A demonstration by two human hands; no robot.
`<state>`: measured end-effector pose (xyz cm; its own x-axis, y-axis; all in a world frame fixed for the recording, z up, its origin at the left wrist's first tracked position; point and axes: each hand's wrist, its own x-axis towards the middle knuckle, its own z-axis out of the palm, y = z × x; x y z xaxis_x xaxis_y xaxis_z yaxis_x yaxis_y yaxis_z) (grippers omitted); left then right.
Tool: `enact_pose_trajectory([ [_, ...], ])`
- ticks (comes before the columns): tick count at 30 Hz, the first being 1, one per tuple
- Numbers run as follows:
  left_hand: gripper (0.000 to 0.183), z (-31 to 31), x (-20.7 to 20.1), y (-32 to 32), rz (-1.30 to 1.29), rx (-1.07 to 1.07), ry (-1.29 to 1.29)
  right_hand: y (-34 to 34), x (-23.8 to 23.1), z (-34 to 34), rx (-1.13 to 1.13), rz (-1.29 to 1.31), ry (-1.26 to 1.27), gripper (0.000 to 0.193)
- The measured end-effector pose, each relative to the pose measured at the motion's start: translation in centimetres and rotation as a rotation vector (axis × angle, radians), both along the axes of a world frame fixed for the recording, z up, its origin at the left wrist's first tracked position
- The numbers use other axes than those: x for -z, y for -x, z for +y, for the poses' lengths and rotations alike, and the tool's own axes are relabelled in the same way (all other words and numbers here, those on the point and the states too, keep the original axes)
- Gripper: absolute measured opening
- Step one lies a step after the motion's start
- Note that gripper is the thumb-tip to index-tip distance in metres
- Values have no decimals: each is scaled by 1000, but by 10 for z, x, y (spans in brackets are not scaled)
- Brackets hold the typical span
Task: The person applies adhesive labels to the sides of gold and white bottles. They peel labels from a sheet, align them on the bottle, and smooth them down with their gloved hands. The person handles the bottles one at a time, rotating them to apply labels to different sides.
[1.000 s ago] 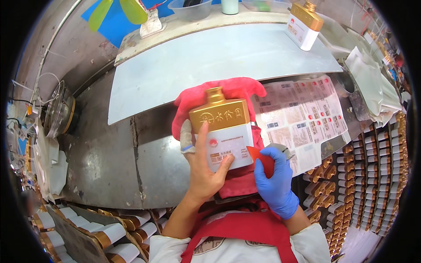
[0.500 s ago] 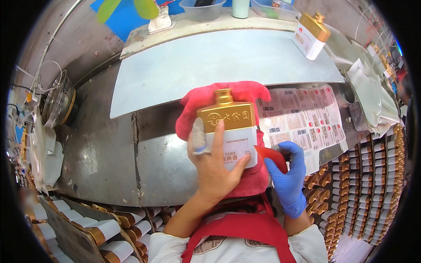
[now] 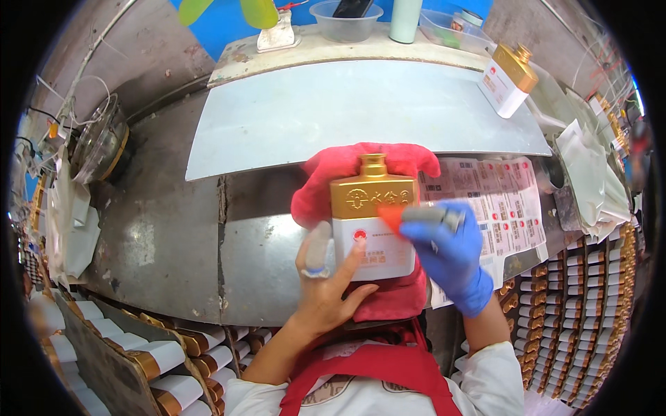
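A flat bottle [image 3: 374, 243], gold at the neck and shoulder and white below, lies face up on a red cloth [image 3: 326, 197]. My left hand [image 3: 329, 284] is at its lower left, fingers stretched apart, the index tip on the white label and a pale finger cover on another finger. My right hand [image 3: 451, 249], in a blue glove, is closed around the grey handle of a scraper [image 3: 390, 218] with an orange-red blade. That blade is over the bottle's right side, where gold meets white; whether it touches is too blurred to tell.
Sheets of printed labels [image 3: 510, 208] lie right of the cloth. A second bottle [image 3: 508, 80] leans at the far right of the pale board [image 3: 298, 104]. Behind stand a plastic tub [image 3: 345, 28] and a green tumbler [image 3: 404, 21]. Racks of bottles [image 3: 576, 305] flank me.
My right hand has lifted the scraper from beside the bottle's lower right up over its front. My left hand has slid down the bottle, uncovering a red dot on the label.
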<state>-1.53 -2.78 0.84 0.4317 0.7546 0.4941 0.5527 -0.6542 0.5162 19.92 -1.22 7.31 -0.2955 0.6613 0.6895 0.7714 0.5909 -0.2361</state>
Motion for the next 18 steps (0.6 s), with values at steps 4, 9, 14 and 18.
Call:
enact_pose_trajectory([
  [4,60,-11,27,19,4,10,-30,8,27,-69,-58,-40,291,30],
  [9,59,-15,29,25,-8,-17,-71,6,6,-51,-62,98,322,29],
  [14,51,-21,28,28,-19,-11,-100,30,18,-14,-46,-4,81,26],
  [18,39,-30,34,44,-93,8,-91,37,45,-67,-222,65,386,26],
])
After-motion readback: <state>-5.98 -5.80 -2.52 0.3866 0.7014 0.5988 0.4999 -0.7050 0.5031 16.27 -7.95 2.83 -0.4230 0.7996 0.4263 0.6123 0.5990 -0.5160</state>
